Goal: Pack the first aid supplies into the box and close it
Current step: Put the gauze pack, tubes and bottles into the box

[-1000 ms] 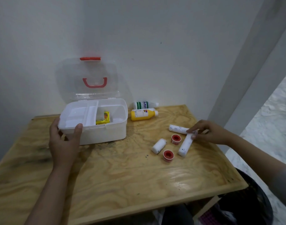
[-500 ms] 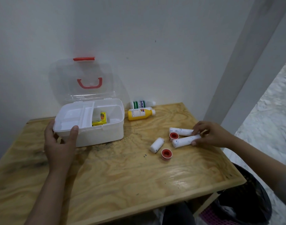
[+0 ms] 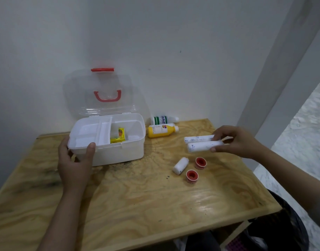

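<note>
A white first aid box (image 3: 119,153) stands open at the table's back left, its clear lid (image 3: 99,91) with a red handle upright against the wall. A yellow packet (image 3: 119,135) lies inside. My left hand (image 3: 74,160) grips the box's front left corner. My right hand (image 3: 237,142) holds two long white bandage rolls (image 3: 200,143) side by side, lifted above the table right of the box. On the table lie a short white roll (image 3: 181,165) and two red-cored tape rolls (image 3: 200,163) (image 3: 191,175). A yellow bottle (image 3: 161,130) and a white bottle with green label (image 3: 163,120) lie behind.
The wooden table (image 3: 137,205) stands in a corner against a white wall. A pillar (image 3: 282,69) rises at the right. A dark bin (image 3: 282,232) sits below the table's right front corner.
My right hand gathered the two long white rolls together and lifted them off the table, towards the box. My left hand stays on the box.
</note>
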The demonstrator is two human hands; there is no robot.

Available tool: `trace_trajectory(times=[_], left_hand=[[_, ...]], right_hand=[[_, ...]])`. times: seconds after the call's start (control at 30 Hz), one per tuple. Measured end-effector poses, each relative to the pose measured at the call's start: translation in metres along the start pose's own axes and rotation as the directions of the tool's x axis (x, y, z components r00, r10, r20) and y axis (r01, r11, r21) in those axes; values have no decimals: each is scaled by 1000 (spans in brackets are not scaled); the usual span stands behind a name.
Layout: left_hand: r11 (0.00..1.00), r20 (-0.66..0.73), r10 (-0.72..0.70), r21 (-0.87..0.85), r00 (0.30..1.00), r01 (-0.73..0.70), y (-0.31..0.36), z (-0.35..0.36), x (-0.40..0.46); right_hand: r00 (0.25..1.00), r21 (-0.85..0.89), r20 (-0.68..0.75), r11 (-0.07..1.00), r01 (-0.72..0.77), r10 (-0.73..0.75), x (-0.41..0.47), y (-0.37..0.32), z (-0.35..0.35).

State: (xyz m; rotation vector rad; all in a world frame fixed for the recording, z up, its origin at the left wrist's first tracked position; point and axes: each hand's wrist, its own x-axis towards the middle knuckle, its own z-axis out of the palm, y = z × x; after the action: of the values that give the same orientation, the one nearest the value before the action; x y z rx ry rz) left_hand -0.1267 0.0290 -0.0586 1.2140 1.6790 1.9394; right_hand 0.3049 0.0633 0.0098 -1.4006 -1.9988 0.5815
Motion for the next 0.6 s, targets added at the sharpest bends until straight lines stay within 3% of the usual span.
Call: trace_trajectory(times=[0.37, 0.5, 0.6], left_hand=[[999, 5, -22, 32, 1000, 22, 2, -2, -1], [999, 1, -31, 18, 1000, 31, 4, -2, -1], [999, 5, -45, 6, 999, 45, 3, -3, -1]], right_hand=[[975, 41, -33, 975, 220, -219, 83, -110, 34], [941, -181, 95, 923, 339, -326, 116, -144, 50], [916, -381, 254, 838, 390, -311, 140, -161, 67]])
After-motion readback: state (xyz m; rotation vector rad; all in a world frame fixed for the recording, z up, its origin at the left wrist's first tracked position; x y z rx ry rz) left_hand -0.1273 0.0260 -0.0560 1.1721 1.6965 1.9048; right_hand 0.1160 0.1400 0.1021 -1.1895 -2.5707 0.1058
